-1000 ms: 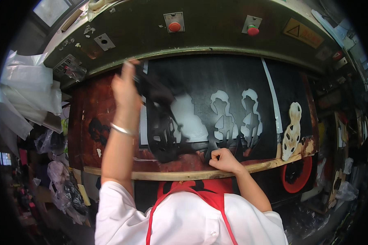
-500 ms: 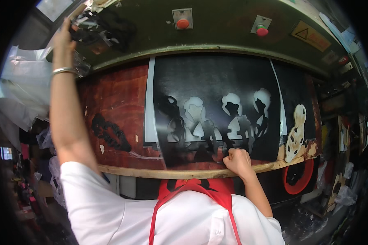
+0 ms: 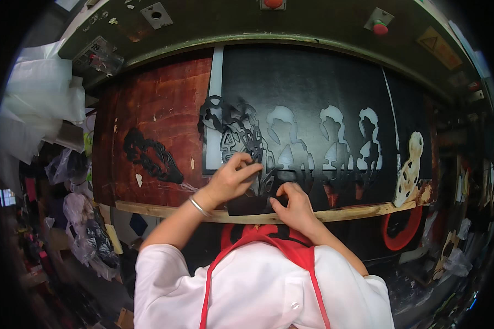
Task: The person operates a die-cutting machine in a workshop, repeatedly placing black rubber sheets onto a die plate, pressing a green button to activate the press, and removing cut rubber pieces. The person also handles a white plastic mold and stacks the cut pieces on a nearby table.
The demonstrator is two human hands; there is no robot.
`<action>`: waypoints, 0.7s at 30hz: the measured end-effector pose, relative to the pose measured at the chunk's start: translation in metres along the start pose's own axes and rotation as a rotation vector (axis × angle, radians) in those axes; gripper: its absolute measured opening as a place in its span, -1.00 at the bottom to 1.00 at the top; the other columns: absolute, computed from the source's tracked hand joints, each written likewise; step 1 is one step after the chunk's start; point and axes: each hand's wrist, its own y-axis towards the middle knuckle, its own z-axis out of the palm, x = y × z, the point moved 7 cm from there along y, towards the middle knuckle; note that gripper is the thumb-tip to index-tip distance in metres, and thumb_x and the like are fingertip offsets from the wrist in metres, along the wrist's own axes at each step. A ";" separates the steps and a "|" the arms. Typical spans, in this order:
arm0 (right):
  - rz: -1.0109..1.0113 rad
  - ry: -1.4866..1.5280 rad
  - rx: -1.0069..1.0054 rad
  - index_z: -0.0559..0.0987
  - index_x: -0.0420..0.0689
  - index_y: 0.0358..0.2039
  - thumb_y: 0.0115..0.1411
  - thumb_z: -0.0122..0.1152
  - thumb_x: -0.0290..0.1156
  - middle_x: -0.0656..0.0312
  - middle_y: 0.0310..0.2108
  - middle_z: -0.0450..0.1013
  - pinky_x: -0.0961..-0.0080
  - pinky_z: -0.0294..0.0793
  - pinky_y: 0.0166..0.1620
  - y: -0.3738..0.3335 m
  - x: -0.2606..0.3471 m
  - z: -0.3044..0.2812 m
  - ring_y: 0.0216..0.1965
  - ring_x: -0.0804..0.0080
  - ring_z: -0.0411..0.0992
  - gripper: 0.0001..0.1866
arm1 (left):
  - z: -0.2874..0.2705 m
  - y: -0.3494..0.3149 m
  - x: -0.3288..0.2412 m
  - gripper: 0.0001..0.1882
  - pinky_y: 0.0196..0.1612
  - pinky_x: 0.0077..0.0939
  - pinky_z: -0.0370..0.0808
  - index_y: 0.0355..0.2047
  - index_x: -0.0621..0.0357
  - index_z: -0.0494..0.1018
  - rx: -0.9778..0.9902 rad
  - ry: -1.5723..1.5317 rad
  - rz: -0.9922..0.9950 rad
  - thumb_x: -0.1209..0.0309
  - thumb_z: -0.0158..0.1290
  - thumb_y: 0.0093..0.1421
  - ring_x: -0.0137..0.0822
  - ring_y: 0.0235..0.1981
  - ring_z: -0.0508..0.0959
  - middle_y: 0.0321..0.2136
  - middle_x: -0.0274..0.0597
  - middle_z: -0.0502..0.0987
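Observation:
A black sheet (image 3: 307, 71) lies on the bench, with several figure-shaped holes cut along its near half. Over its left part rests a tangle of black cut-out pieces (image 3: 228, 118) with openwork shapes. My left hand (image 3: 233, 178) has its fingers curled at the near end of these pieces and appears to grip them. Close to the sheet's near edge, my right hand (image 3: 296, 207) is bent, thumb and forefinger close together; what lies between them cannot be made out. Another black openwork piece (image 3: 151, 156) lies to the left on the reddish board (image 3: 164, 88).
A pale, perforated figure-shaped piece (image 3: 410, 167) lies at the right. Beyond the bench stands a green machine front (image 3: 214, 19) with red buttons (image 3: 380, 27). A wooden strip (image 3: 159, 211) edges the bench, and a red round container (image 3: 402, 238) sits below at right.
My left hand has come down from the machine's upper left ledge to the sheet. The black pieces that lay there are now on the sheet's left part. My right hand has shifted left.

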 end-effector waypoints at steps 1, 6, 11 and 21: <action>-0.029 -0.036 -0.034 0.45 -0.25 -0.47 -0.08 0.38 -0.45 -0.01 -0.32 0.46 0.43 0.50 -0.31 0.000 -0.002 0.000 -0.35 0.12 0.51 -0.74 | 0.005 -0.011 0.005 -0.59 -0.30 -0.47 0.49 -0.21 0.15 0.55 -0.055 -0.065 -0.023 0.69 0.18 -0.15 -0.24 -0.36 0.55 -0.23 -0.08 0.41; 0.192 0.253 0.210 0.49 -0.26 -0.51 0.01 0.35 -0.46 0.17 -0.36 0.49 0.61 0.46 -0.32 0.010 -0.032 0.015 -0.37 0.50 0.46 -0.80 | -0.030 -0.017 0.038 -0.62 -0.32 -0.60 0.53 -0.10 0.28 0.47 -0.348 -0.102 -0.245 0.79 0.00 0.06 -0.30 -0.35 0.55 -0.23 -0.04 0.45; 0.346 0.979 0.673 0.58 -0.24 -0.46 0.07 0.25 -0.54 0.35 -0.48 0.48 0.69 0.37 -0.28 0.012 -0.030 0.040 -0.41 0.68 0.39 -0.96 | 0.018 -0.044 -0.025 -0.61 -0.29 -0.33 0.49 -0.14 0.19 0.50 0.105 -0.064 0.221 0.52 0.22 -0.05 -0.12 -0.32 0.51 -0.26 -0.03 0.44; 0.182 0.311 0.393 0.49 -0.27 -0.69 -0.04 0.18 -0.40 0.06 -0.67 0.47 0.42 0.40 -0.47 0.013 -0.043 0.047 -0.58 0.41 0.48 -0.79 | -0.072 0.026 0.021 -0.78 -0.37 -0.62 0.38 -0.35 0.25 0.50 -0.593 -0.216 -0.514 0.42 -0.12 0.29 -0.54 -0.46 0.41 -0.56 -0.37 0.42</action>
